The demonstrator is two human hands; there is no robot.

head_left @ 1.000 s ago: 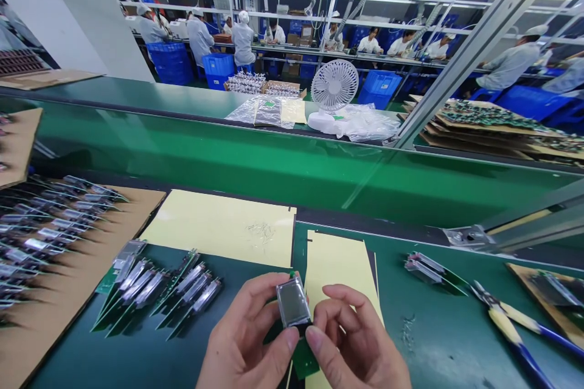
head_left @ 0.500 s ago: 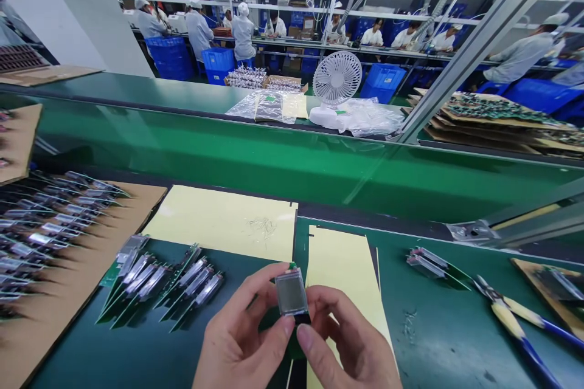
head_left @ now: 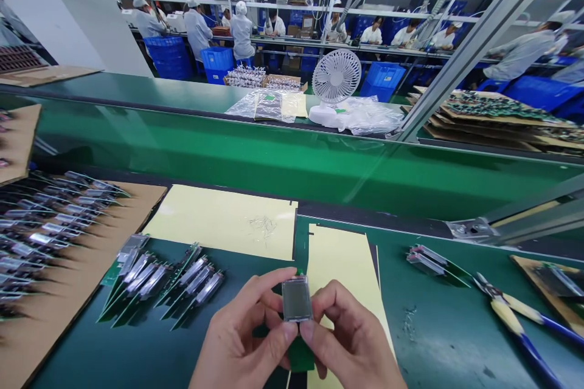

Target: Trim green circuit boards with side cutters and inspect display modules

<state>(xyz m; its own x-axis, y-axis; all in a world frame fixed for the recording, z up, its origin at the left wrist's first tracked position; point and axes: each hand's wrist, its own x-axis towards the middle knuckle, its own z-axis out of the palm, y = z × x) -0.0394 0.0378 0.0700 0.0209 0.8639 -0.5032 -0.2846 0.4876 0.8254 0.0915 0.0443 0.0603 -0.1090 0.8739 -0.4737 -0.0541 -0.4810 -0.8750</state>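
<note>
A small circuit board with a grey LCD screen point(head_left: 297, 300) is held up between my two hands, its green lower end showing below the screen. My left hand point(head_left: 255, 328) grips the left side, forefinger at the top edge and thumb at the bottom corner. On the right side, my right hand point(head_left: 349, 334) pinches the lower corner with thumb and fingers. Several similar display boards point(head_left: 196, 282) lean in rows on the green bench to the left. Yellow sheets point(head_left: 344, 261) lie behind and beneath my hands, one bearing thin wire clippings point(head_left: 263, 227).
At the right lie cutting pliers point(head_left: 506, 307), a pair of boards point(head_left: 433, 264) and loose clippings point(head_left: 409, 323). Cardboard point(head_left: 91, 261) with many boards fills the left. Beyond the green partition point(head_left: 228, 152) stand a white fan point(head_left: 336, 79), plastic bags and co-workers at a far bench.
The display board has turned more upright and shifted slightly right, exposing more of its green lower end. Both hands still hold it, with the right thumb now against its lower corner.
</note>
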